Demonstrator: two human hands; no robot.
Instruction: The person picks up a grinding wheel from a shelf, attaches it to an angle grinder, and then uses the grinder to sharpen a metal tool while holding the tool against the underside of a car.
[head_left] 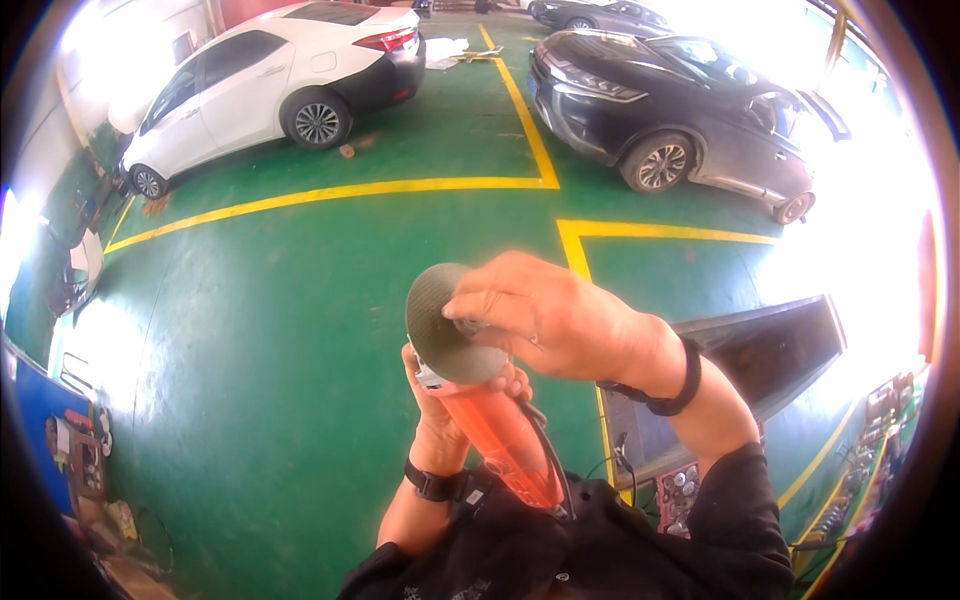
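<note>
The left hand (430, 412) is closed around the neck of an orange power grinder (505, 445), thumb on one side and fingertips showing on the other. The right hand (545, 310) comes across from the right, half-curled, its fingertips on the middle of the round dark disc (430, 345) at the tool's top end; the fingers cover the hub, so I cannot tell whether they pinch it or only rest there.

The grinder is between the two hands, tilted, its disc uppermost and its body running down from the left hand toward the dark shirt (610, 550), its bottom end close to the cloth. The disc's left rim stands free of the fingers; its right rim passes behind the right hand. A cord (548, 450) runs along the body's right side, below the grip.

Green floor (250, 320) spreads to the left of the grip and beyond it as far as a yellow line (330, 195). Past that line, a white car (240, 80) stands ahead to the left and a dark car (680, 110) ahead to the right. Room is tighter on the right: a dark panel (780, 350) with a raised edge lies just beyond the right forearm, and its near part is hidden behind the arm.
</note>
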